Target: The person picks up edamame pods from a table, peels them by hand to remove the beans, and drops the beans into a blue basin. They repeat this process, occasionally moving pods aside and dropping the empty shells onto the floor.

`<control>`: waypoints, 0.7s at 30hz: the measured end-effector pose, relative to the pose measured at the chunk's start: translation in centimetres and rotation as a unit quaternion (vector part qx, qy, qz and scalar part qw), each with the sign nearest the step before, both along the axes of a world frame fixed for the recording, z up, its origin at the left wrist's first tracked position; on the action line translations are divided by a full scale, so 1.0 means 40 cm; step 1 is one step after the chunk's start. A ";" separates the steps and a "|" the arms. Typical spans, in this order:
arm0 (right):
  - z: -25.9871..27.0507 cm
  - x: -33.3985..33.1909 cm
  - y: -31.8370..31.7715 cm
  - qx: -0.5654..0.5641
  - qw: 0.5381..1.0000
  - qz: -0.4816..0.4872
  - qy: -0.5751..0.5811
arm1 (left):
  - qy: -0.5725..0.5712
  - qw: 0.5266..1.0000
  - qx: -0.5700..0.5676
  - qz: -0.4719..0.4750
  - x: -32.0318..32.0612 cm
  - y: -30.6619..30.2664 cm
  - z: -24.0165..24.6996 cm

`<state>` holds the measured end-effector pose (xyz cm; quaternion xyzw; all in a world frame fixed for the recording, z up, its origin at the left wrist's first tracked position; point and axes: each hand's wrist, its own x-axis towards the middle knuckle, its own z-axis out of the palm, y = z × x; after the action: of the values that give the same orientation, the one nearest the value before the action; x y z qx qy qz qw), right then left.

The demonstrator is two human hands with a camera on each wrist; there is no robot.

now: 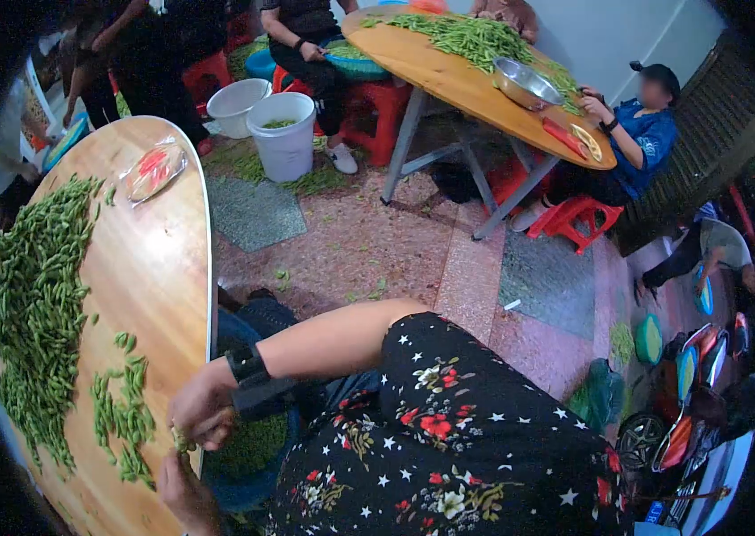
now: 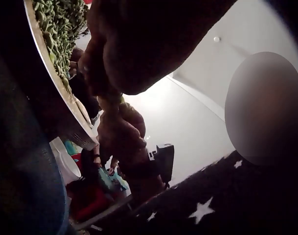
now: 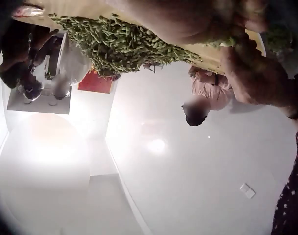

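Note:
Over the edge of the near wooden table (image 1: 141,268), my two hands meet at a small green soybean pod (image 1: 183,439). My right hand (image 1: 203,406), with a dark band at its wrist, pinches the pod from above in the head view. My left hand (image 1: 185,496) grips it from below. In the right wrist view a bit of the green pod (image 3: 228,42) shows between the hands; the fingers hide most of it. Beside them lies a small group of pods (image 1: 123,415), and farther left a big heap of pods (image 1: 33,304). A blue basin (image 1: 243,491) of green beans stands below the hands.
A plastic-wrapped packet (image 1: 156,171) lies at the table's far end. White buckets (image 1: 281,147) stand on the floor amid scattered pods. Beyond, people sit on red stools (image 1: 583,219) around a second round table (image 1: 449,76), which bears pods and a metal bowl (image 1: 527,83).

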<state>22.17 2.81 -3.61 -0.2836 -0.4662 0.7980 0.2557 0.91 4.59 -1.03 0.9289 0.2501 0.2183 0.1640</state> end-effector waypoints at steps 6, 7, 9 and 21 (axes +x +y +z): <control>0.087 -0.045 -0.061 0.115 0.945 -0.259 -0.162 | 0.074 0.987 0.133 0.058 0.025 0.012 0.019; 0.053 -0.066 -0.031 0.220 0.910 -0.293 -0.194 | 0.067 0.990 0.114 0.057 0.021 0.026 0.008; 0.000 -0.093 -0.028 0.306 0.856 -0.356 -0.215 | 0.059 0.993 0.093 0.050 0.030 0.026 -0.007; 0.077 -0.087 -0.092 0.330 0.858 -0.301 -0.254 | -0.061 0.994 -0.037 0.081 0.028 -0.026 0.061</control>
<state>18.69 -0.89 -0.52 -0.5017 -0.6426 0.3824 0.4348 2.03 3.55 1.41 0.8838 0.3222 0.2776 0.1952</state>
